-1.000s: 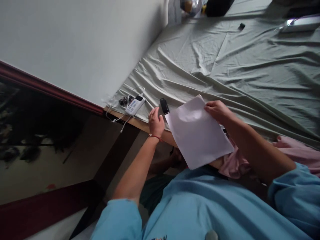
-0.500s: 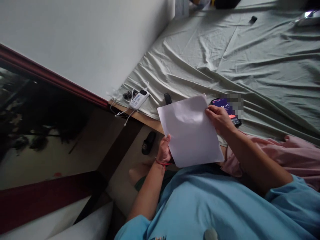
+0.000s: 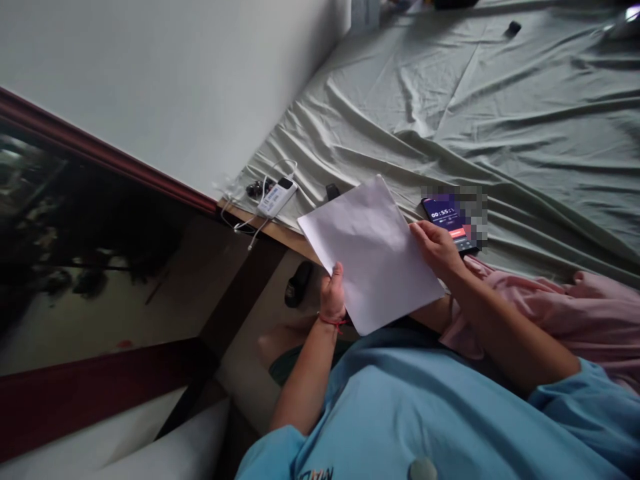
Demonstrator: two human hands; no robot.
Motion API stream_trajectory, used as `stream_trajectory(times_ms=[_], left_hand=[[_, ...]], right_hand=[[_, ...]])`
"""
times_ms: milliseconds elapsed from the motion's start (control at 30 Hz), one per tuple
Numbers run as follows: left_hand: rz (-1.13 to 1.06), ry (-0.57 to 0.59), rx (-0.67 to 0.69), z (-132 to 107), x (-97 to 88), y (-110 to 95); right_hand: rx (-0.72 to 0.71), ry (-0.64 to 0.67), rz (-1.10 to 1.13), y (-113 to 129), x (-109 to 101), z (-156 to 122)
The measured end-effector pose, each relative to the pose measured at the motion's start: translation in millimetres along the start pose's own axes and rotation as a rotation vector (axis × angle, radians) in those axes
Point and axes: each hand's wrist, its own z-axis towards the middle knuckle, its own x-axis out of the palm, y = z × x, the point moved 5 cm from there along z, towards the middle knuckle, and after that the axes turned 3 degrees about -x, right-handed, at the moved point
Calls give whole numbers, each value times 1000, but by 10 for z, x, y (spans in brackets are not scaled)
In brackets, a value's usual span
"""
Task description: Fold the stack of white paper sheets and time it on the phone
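A blank white sheet of paper (image 3: pixel 373 257) is held tilted in front of my lap, slightly wavy near its upper part. My left hand (image 3: pixel 333 293), with a red string at the wrist, grips the lower left edge; its thumb lies on top and the other fingers are hidden beneath. At the right edge my right hand (image 3: pixel 436 247) pinches the paper between thumb and fingers. Just beyond that hand lies a phone (image 3: pixel 447 220) on the bed, its screen lit with a timer and partly pixelated.
A green-grey sheet covers the bed (image 3: pixel 380 120). A white power bank (image 3: pixel 277 198) with cables sits by the wall, and a dark object (image 3: pixel 332 192) lies behind the paper. Pink cloth (image 3: pixel 550 313) is at my right; a black slipper (image 3: pixel 299 283) is on the floor.
The paper has turned, its top corner swinging left and its right lower corner rising. My left hand has shifted slightly right and up; both hands keep their hold.
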Motion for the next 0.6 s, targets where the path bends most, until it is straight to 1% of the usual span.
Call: stream_trajectory(times_ms=[133,233,300,467,600], left_hand=[[63,-44,16,29,27,26],[88,-49,29,54,19,60],[103,-80,28,72,-7,87],[101,-209,50,115,-104,137],[198,-286,48,134,-186,150]], right_hand=[[-86,2,-225,-3,-60,41],[-99,1,-376,-12,-71,51],[-90,0,-425,-22,-57,41],[-112,-11,-491,-23,-11,7],[-129,4,-524,-24,5,4]])
